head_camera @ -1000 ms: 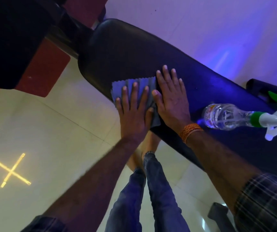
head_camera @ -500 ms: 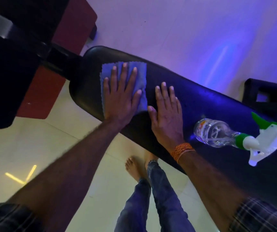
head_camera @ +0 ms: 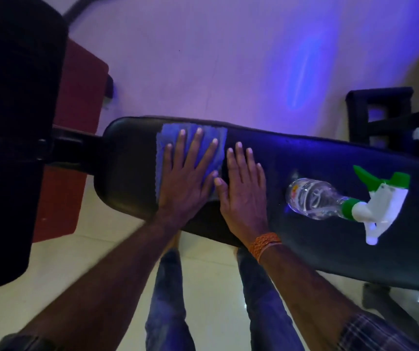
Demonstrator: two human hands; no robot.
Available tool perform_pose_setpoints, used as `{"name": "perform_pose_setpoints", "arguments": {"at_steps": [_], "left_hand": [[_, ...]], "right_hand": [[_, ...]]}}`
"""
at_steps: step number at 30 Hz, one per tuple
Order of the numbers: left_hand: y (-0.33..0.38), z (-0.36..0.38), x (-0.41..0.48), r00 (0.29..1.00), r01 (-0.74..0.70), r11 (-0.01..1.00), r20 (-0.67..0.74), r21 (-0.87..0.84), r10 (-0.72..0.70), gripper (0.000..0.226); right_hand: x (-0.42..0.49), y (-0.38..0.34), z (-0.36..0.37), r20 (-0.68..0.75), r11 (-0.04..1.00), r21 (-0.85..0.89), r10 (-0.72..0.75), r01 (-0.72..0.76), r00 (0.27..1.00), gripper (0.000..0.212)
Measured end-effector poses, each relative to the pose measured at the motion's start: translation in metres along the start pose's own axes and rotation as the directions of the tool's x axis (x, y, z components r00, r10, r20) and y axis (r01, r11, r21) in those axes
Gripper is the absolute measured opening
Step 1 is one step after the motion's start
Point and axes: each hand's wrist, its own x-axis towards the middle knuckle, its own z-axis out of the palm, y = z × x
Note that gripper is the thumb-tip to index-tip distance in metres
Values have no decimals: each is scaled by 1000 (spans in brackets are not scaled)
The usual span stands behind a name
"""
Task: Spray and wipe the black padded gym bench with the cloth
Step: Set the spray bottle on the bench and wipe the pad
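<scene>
The black padded bench [head_camera: 317, 158] runs from centre left to the right edge. A blue cloth [head_camera: 170, 138] lies flat near the bench's left end. My left hand [head_camera: 188, 173] presses on the cloth, palm down, fingers spread. Beside it, my right hand [head_camera: 243, 183] rests flat on the bare pad with an orange band at the wrist. A clear spray bottle [head_camera: 314, 198] with a white and green trigger head [head_camera: 378, 206] lies on its side on the pad, right of my right hand.
A large black pad [head_camera: 8, 148] and a red block [head_camera: 76, 102] stand at the left. A black frame [head_camera: 380, 110] rises behind the bench at the right. My legs in jeans [head_camera: 167, 300] stand on the pale tiled floor below the bench.
My left hand has pushed the cloth away from the near edge toward the bench's far edge. My right hand stayed flat on the pad. The bottle has not moved on the bench.
</scene>
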Motion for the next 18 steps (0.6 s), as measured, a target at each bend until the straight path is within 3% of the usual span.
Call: {"name": "perform_pose_setpoints", "arguments": {"at_steps": [3, 10, 14, 18], "left_hand": [[-5, -3, -16, 986, -153, 988, 59, -18, 154, 64], [-19, 2, 44, 958, -284, 959, -28, 22, 284, 65], [-17, 1, 4, 899, -434, 901, 63, -2, 433, 64], [-12, -1, 44, 893, -451, 892, 22, 34, 450, 63]], "right_hand": [[-10, -4, 2, -26, 995, 0, 99, -99, 995, 68], [-23, -7, 22, -162, 968, 51, 249, -244, 955, 65], [-30, -14, 18, -132, 949, 80, 313, -305, 940, 68], [-36, -16, 20, -122, 935, 102, 351, -340, 928, 66]]}}
